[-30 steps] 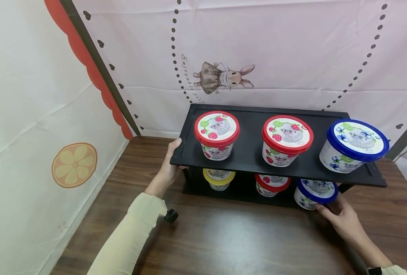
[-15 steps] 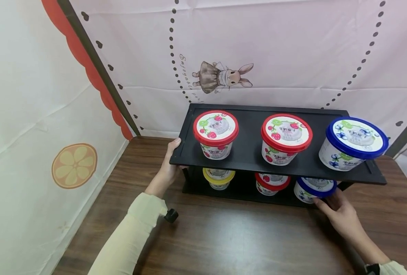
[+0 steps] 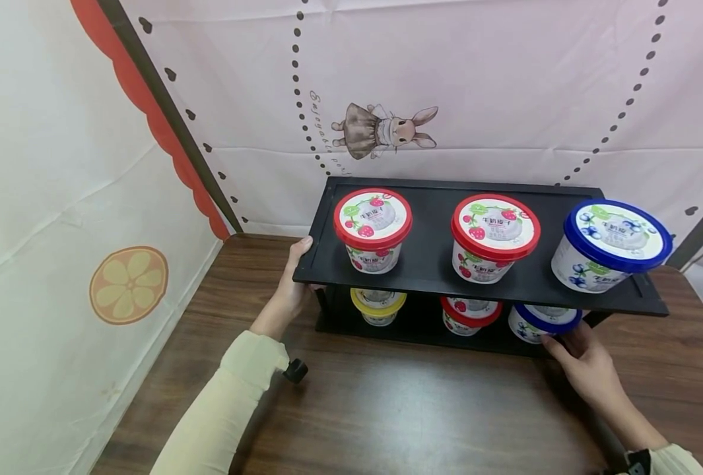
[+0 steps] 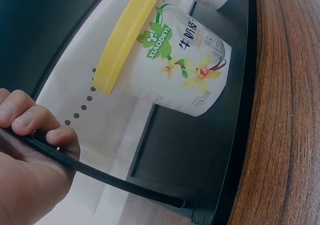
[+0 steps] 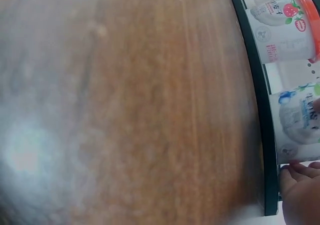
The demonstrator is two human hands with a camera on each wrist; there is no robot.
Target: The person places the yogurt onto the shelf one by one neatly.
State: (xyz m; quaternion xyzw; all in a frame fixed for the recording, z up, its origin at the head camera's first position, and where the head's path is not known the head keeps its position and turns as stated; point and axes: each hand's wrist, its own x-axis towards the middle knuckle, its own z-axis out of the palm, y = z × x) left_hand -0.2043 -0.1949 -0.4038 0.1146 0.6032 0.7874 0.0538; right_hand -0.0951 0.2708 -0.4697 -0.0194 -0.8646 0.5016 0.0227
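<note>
A black two-tier rack (image 3: 425, 231) stands on the table. My left hand (image 3: 288, 287) is at its left end; in the left wrist view its fingers curl round a thin black bar (image 4: 117, 181) of the rack. On the lower tier's right end sits a white tub with a blue lid (image 3: 526, 328), partly under the upper shelf. My right hand (image 3: 591, 373) holds this tub from its right side, thumb at the front; the other fingers are mostly hidden behind it. In the right wrist view, the tub (image 5: 292, 117) shows blueberries, with the hand (image 5: 302, 190) below it.
The upper tier bears two red-lidded tubs (image 3: 371, 257) (image 3: 482, 267) and a blue-lidded tub (image 3: 585, 267). Below stand a yellow-lidded tub (image 3: 379, 316) and a red-lidded tub (image 3: 461, 323). A printed cloth (image 3: 505, 92) hangs behind. Brown wooden table (image 3: 399, 409) lies in front.
The lower blue-lidded tub has slid slightly back under the upper shelf, and my right hand has moved with it. My left hand stays at the rack's left end.
</note>
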